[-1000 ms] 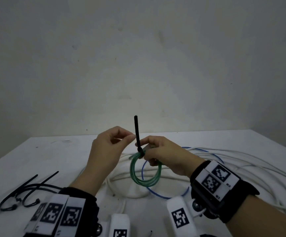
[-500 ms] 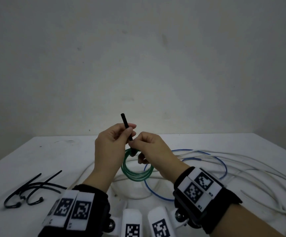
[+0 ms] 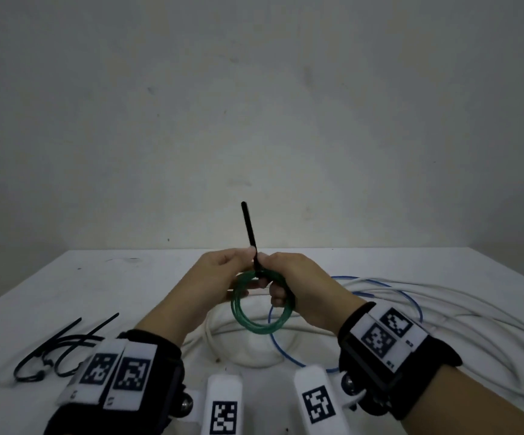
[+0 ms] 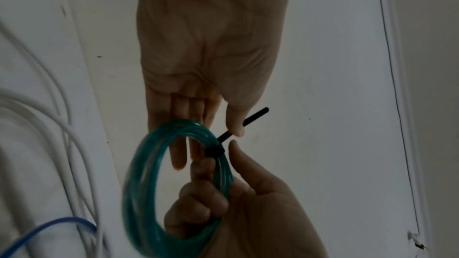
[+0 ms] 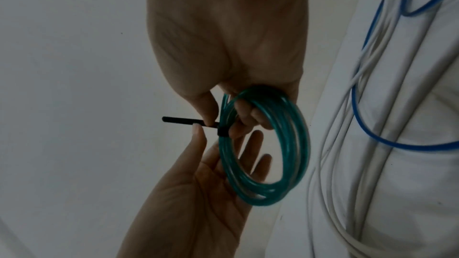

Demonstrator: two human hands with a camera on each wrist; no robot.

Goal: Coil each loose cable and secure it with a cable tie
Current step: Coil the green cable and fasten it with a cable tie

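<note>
My right hand (image 3: 304, 284) holds a coil of green cable (image 3: 254, 328) above the table, fingers curled through the ring (image 4: 139, 183). A black cable tie (image 3: 248, 224) is wrapped round the coil, its head (image 4: 214, 151) against the strands and its tail (image 5: 178, 120) sticking up between my hands. My left hand (image 3: 219, 274) sits just left of the tie. Its fingers (image 5: 253, 144) lie straight behind the coil, and its thumb (image 4: 236, 125) touches the tail near the head.
Several spare black cable ties (image 3: 56, 350) lie at the table's left front. Loose white cables (image 3: 461, 312) and a thin blue cable (image 3: 288, 359) sprawl across the middle and right of the white table (image 3: 97, 277). A bare wall rises behind.
My left hand pinched the tail higher up half a second ago and tilted it left. Now it sits lower by the tie's head with fingers straightened, and the tail stands more upright.
</note>
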